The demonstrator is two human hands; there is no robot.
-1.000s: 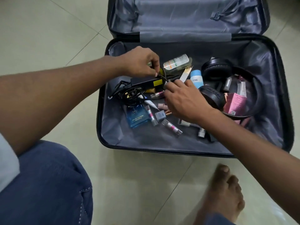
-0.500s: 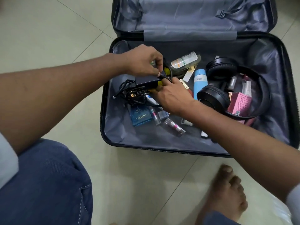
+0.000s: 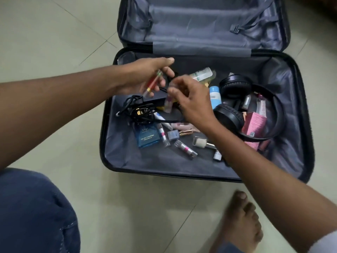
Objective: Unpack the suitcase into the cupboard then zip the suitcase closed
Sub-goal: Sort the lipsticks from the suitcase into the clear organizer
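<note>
- A home, by the look of it: a pale tiled floor (image 3: 60, 42) with thin grout lines.
- An open suitcase (image 3: 300, 99) lies flat on it, holding toiletries, a cologne box (image 3: 147, 136) and headphones (image 3: 235, 86).
- A bare foot (image 3: 242, 221) rests on the tiles.

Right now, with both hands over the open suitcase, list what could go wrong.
1. The left hand holds a red tube loosely at the fingers; it may slip.
2. The black cable lies tangled over small bottles; lifting it could drag them along.
3. The right hand pinches a blurred small item that could drop.
</note>
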